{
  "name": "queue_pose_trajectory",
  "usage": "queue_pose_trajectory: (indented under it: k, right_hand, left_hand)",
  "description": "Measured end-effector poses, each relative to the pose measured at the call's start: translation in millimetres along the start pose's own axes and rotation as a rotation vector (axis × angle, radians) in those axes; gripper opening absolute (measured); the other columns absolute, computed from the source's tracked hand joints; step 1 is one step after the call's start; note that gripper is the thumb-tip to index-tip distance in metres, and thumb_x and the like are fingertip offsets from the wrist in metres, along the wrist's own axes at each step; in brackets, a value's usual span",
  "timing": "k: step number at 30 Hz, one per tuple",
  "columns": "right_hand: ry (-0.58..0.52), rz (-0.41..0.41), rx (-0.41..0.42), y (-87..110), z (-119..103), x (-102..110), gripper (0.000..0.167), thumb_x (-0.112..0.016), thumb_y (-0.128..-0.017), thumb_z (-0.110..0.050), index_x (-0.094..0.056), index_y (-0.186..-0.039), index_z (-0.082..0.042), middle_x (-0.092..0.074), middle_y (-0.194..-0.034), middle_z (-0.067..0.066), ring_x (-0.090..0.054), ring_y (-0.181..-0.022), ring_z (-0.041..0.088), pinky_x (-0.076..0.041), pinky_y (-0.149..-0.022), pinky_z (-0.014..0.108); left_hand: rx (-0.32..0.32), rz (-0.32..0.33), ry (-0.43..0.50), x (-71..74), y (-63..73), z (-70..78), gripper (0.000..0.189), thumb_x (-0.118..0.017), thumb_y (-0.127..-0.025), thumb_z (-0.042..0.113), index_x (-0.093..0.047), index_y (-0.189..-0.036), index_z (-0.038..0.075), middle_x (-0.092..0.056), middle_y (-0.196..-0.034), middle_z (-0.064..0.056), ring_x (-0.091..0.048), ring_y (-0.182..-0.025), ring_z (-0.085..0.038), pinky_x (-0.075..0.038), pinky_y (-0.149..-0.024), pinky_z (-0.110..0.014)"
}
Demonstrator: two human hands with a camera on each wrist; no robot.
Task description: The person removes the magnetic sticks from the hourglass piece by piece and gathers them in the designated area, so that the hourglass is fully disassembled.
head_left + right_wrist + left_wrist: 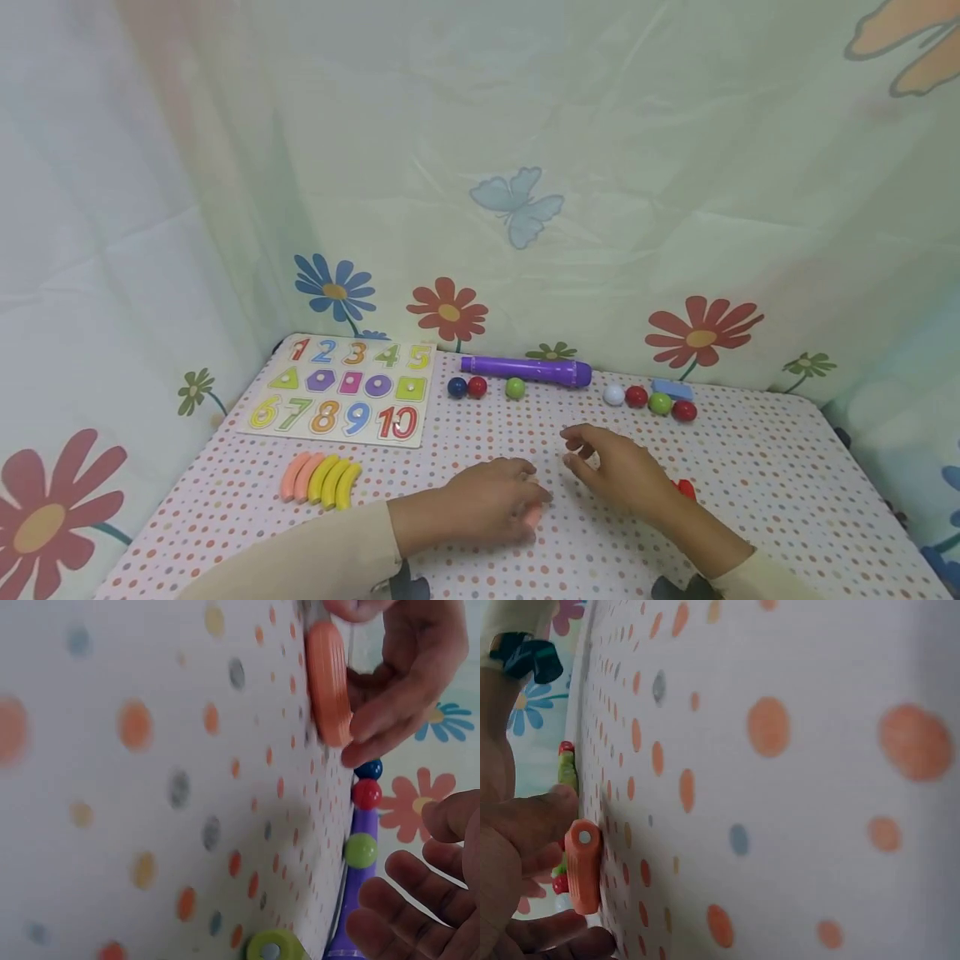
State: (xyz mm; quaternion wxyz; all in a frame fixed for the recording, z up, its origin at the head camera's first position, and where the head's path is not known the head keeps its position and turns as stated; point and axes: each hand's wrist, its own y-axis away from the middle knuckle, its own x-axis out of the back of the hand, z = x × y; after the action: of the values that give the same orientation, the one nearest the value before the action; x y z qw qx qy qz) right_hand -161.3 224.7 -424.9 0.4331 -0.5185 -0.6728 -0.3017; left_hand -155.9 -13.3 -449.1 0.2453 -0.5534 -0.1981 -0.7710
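A salmon-pink curved piece with ridged sides lies on the dotted table, and my left hand holds it, thumb at one end and fingertips at the other. In the left wrist view the piece shows a pale dot on its near end. My right hand hovers to the right of it, fingers loosely bent with nothing between them. Partly hidden behind the right wrist is a red thing. A green rounded end with a grey centre shows low in the right wrist view.
Pink and yellow curved pieces stand in a row at left, before a number puzzle board. A purple microphone-shaped toy lies at the back. Blue, red and green balls sit before it; more balls and a blue block are at right.
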Motion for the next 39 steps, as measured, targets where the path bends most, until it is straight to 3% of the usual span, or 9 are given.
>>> queue_pose_trajectory:
  k: [5,11,21,27,32,39]
  right_hand:
    - [0.013,-0.038,-0.037,18.3,-8.5,-4.2,0.031,-0.077,-0.092,-0.023,-0.07,-0.122,-0.02,-0.069,-0.099,-0.018,-0.065,-0.09,0.009,-0.052,-0.069,0.031]
    - [0.035,-0.05,-0.023,30.5,-12.6,-7.5,0.028,-0.078,-0.091,-0.026,-0.07,-0.119,-0.026,-0.067,-0.098,-0.021,-0.062,-0.085,0.004,-0.051,-0.066,0.026]
    - [0.041,-0.071,-0.032,30.7,-11.3,-10.4,0.027,-0.077,-0.092,-0.028,-0.07,-0.119,-0.026,-0.066,-0.096,-0.02,-0.06,-0.08,0.001,-0.051,-0.065,0.026]
    - [0.034,-0.109,-0.078,30.0,-11.8,-12.0,0.029,-0.079,-0.09,-0.025,-0.07,-0.118,-0.026,-0.066,-0.092,-0.02,-0.059,-0.079,0.002,-0.052,-0.067,0.028]
    - [0.032,-0.121,-0.088,30.4,-11.2,-13.7,0.03,-0.08,-0.09,-0.023,-0.071,-0.118,-0.024,-0.066,-0.093,-0.02,-0.059,-0.08,0.003,-0.052,-0.068,0.029]
    - [0.022,-0.137,-0.103,30.3,-11.4,-15.8,0.029,-0.08,-0.089,-0.023,-0.07,-0.117,-0.025,-0.065,-0.093,-0.019,-0.059,-0.082,0.004,-0.053,-0.07,0.03]
  left_hand:
    - [-0.022,-0.026,-0.082,2.5,-1.4,2.4,0.045,-0.077,-0.089,0.044,-0.067,-0.133,0.039,-0.062,-0.132,0.002,-0.056,-0.121,-0.013,-0.047,-0.102,-0.033]
    - [-0.013,-0.023,-0.118,5.3,-2.4,3.8,0.046,-0.079,-0.086,0.047,-0.068,-0.13,0.038,-0.063,-0.131,0.004,-0.057,-0.113,-0.011,-0.049,-0.096,-0.03]
    - [0.03,0.021,-0.047,2.2,-2.5,-5.6,0.05,-0.086,-0.078,0.047,-0.068,-0.123,0.035,-0.067,-0.117,0.017,-0.055,-0.093,-0.003,-0.046,-0.082,-0.022]
    - [0.043,0.048,-0.064,0.0,3.8,-10.0,0.046,-0.085,-0.08,0.046,-0.063,-0.117,0.029,-0.068,-0.105,0.022,-0.049,-0.081,-0.002,-0.041,-0.071,-0.02]
    - [0.079,0.046,-0.059,0.1,10.8,-10.3,0.049,-0.086,-0.079,0.046,-0.063,-0.117,0.026,-0.066,-0.102,0.019,-0.051,-0.085,-0.002,-0.044,-0.075,-0.021]
    - [0.103,0.035,-0.056,-0.1,15.7,-9.4,0.066,-0.087,-0.077,0.052,-0.063,-0.132,0.024,-0.064,-0.128,0.011,-0.056,-0.109,-0.007,-0.048,-0.093,-0.027]
